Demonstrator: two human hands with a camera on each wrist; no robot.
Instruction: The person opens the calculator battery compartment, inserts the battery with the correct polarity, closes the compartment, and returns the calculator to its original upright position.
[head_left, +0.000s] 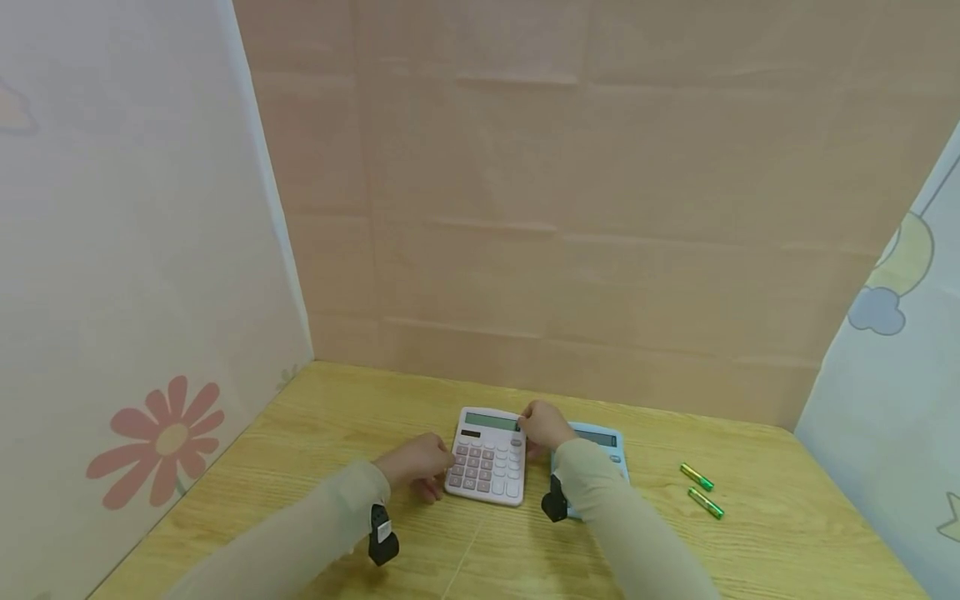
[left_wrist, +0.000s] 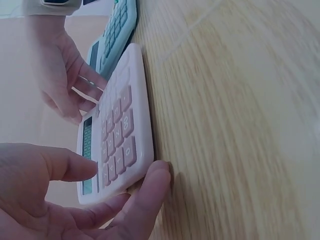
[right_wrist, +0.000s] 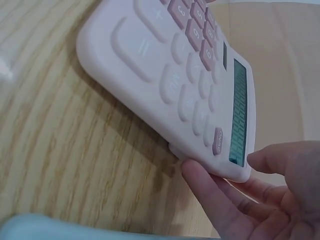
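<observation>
A pink calculator [head_left: 486, 458] with darker pink number keys lies face up at the middle of the wooden table, its display on the far side. My left hand [head_left: 420, 460] grips its left side, thumb over the face and fingers at the edge. At the upper right corner, my right hand [head_left: 546, 427] pinches the calculator between a thumb by the display and fingers along the side and underneath. In the right wrist view, the side of the pink calculator [right_wrist: 145, 65] near that hand stands above the wood with a shadow below.
A blue calculator [head_left: 613, 442] lies just right of the pink one, partly hidden under my right forearm. Two green and gold batteries [head_left: 697, 476] rest farther right on the table [head_left: 787, 517]. Brown paper [head_left: 562, 208] backs the table, with printed panels at both sides.
</observation>
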